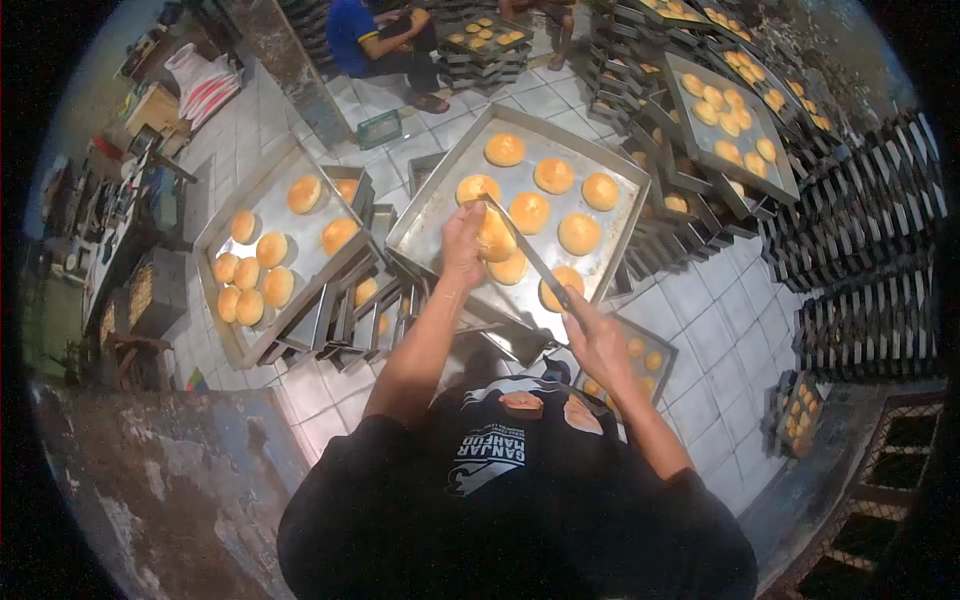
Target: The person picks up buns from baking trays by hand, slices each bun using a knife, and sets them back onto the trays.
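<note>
Over the middle metal tray (618, 262), my left hand (463, 245) is closed on a golden bun (496, 238) at the tray's left part. My right hand (597, 340) grips the dark handle of a long knife (535, 258) near the tray's lower right edge. The blade runs up and left, its tip beside the held bun and my left fingers. Several round buns, one of them a bun (579, 234) right of the blade, lie spaced out on the tray. Whether the blade touches the held bun cannot be made out.
To the left, another tray (222, 318) holds several buns above stacked trays. Tray stacks (860, 190) with buns stand at the right. A seated person in a blue shirt (352, 38) is at the top, near a green glass-like container (379, 129). A wall (180, 480) borders the lower left.
</note>
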The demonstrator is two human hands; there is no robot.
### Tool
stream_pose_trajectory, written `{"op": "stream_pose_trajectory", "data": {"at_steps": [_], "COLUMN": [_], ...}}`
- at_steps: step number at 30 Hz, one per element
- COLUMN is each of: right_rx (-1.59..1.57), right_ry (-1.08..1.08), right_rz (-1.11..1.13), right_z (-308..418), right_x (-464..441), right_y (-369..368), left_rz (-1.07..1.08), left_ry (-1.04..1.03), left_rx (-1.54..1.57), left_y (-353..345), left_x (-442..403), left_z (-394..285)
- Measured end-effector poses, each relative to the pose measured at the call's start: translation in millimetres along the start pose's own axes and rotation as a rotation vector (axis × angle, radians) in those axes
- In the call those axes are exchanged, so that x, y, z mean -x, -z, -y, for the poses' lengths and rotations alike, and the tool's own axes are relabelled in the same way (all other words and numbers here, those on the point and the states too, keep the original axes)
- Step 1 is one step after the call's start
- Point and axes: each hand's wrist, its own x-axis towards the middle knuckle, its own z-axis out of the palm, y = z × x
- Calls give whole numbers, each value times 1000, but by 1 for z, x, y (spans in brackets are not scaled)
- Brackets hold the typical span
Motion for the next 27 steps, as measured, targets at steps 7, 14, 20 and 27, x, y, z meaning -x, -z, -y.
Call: {"op": "stream_pose_trajectory", "data": {"at_steps": [7,14,20,27], "right_rx": [83,38,132,84], "right_ry": [-60,-55,-55,-26], "right_rz": [49,16,118,102], "right_z": [17,5,5,5], "right_x": [-34,-28,-23,-41], "right_y": [-6,-17,3,-21], "left_rz": [-62,-3,-29,-111], "left_ry": [20,41,-21,28], "left_rx": [49,-74,-57,-108], "left_y": [-14,-11,3,-9], "left_x": [1,11,-4,13], "left_z": [15,31,8,32]}}
